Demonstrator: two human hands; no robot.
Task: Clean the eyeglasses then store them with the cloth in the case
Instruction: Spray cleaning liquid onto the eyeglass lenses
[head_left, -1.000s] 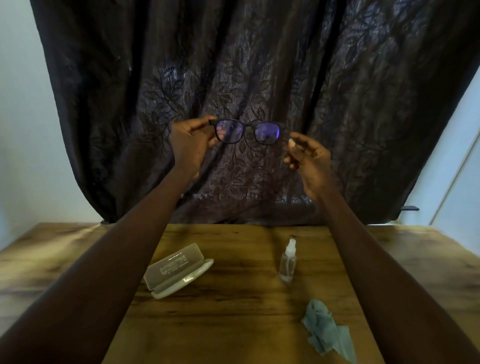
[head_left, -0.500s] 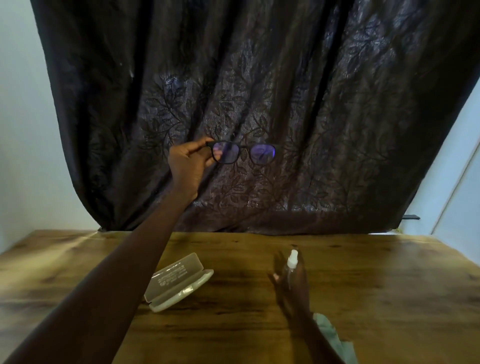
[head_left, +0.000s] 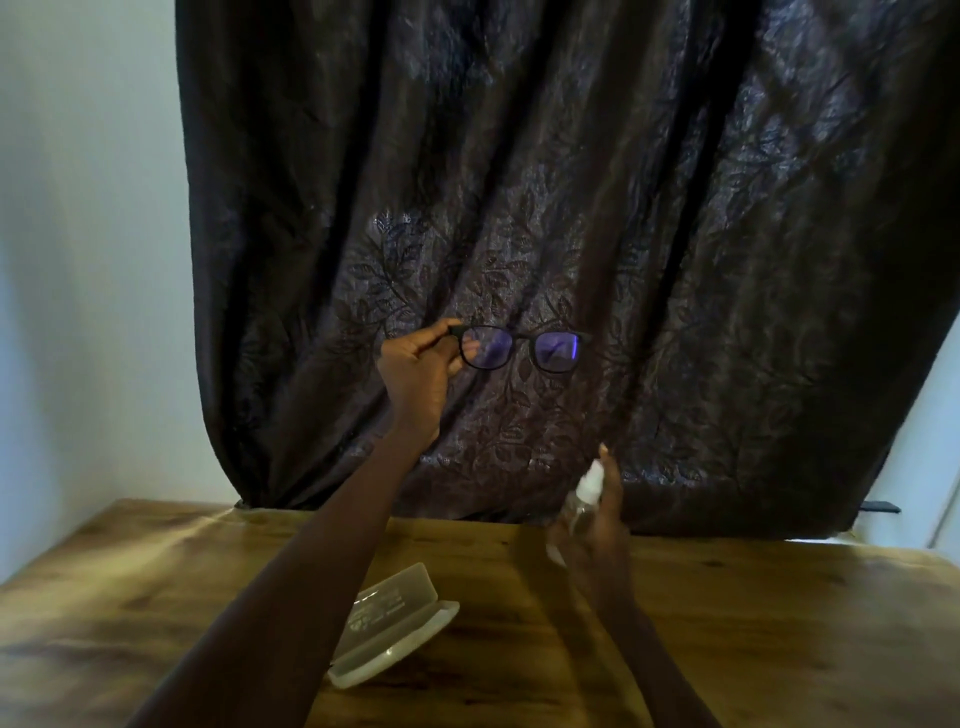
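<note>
Hands: two, both bare, each on a long bare forearm reaching forward from the bottom edge
Left hand (head_left: 415, 371): raised in front of the curtain; thumb and forefinger pinched on the left end of the frame, the other fingers curled beneath; one fingertip shows through the nearer lens
Eyeglasses (head_left: 521, 349): one pair, dark frame, two lenses with a violet sheen; held level in the air, well above the table; touched by the left hand only
Right hand (head_left: 597, 530): lower and to the right, lifted off the table; blurred; fingers wrapped round the bottle, one finger stretched up past the cap
Spray bottle (head_left: 586, 491): one, small and clear with a white top; upright in the right hand, well apart from the eyeglasses
Case (head_left: 392, 626): one, pale translucent plastic, lying open on the table between the two forearms; lid tilted back; nothing to be seen inside
Table (head_left: 779, 623): one, brown wood grain; only the case lies on its visible part
Curtain (head_left: 571, 208): one, dark, leaf-patterned, hanging behind the table; pale wall on either side
</note>
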